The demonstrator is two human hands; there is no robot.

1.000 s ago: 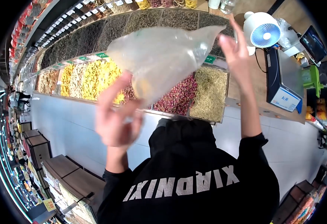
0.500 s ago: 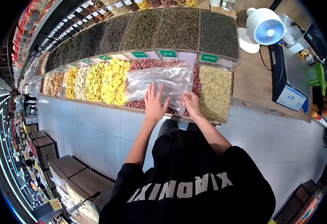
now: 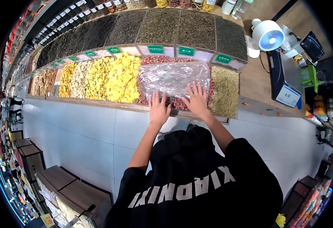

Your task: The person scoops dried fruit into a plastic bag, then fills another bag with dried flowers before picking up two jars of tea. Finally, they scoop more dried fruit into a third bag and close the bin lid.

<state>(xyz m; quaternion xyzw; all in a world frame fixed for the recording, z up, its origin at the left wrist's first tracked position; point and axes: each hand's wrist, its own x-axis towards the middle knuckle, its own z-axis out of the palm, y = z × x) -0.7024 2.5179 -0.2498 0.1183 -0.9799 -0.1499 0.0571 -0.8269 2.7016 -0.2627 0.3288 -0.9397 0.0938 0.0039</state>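
A clear plastic bag [image 3: 174,76] lies flat over dried rosebuds [image 3: 141,98] in a bin of the display counter. My left hand [image 3: 159,110] rests at the bag's lower left edge with its fingers stretched out. On the bag's lower right part lies my right hand [image 3: 197,100], palm down and fingers spread. Neither hand grips anything. Yellow dried flowers [image 3: 124,79] fill the bin left of the bag, and pale green dried herb [image 3: 225,91] fills the one to the right.
Behind the rosebuds stands a raised row of dark dried tea bins [image 3: 196,30] with green labels. At the right, a wooden counter [image 3: 255,83] carries a white fan [image 3: 271,36] and a scale [image 3: 288,83]. Brown display cabinets [image 3: 75,186] stand on the floor at lower left.
My right hand has let go of the bag's corner and opened flat on it. The bag is spread out flatter. My left hand has moved to its lower edge. The camera view has shifted.
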